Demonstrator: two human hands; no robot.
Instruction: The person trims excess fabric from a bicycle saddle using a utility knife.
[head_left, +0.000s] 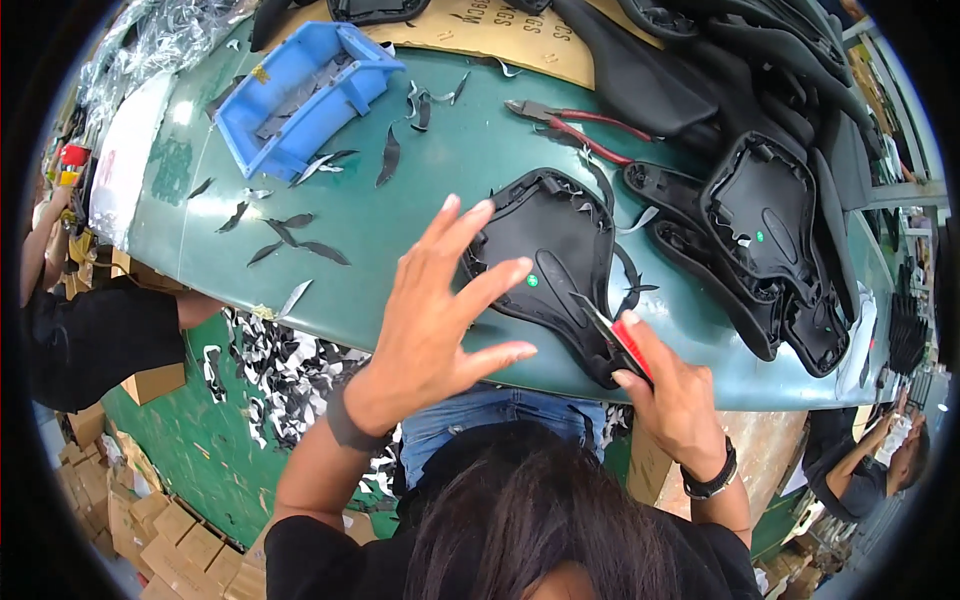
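Observation:
A black bicycle saddle [520, 240] lies underside up on the green table [390, 230], its narrow nose toward me and a small green sticker on its base. My left hand [425, 300] hovers over the saddle's left side, fingers spread, holding nothing. My right hand [672, 400] grips a red utility knife [632, 352], the blade out and pointing over the saddle's nose. Whether the blade touches the saddle, I cannot tell. A thin black strip [627, 265] runs along the saddle's right edge.
A blue plastic bin [300, 100] with scraps stands at the far left. Red-handled cutting pliers [590, 125] lie beyond the saddle. Several black saddles [765, 210] pile up on the right. Black offcuts [290, 235] dot the table; more scraps [290, 375] cover the floor. Other people [90, 340] are at the sides.

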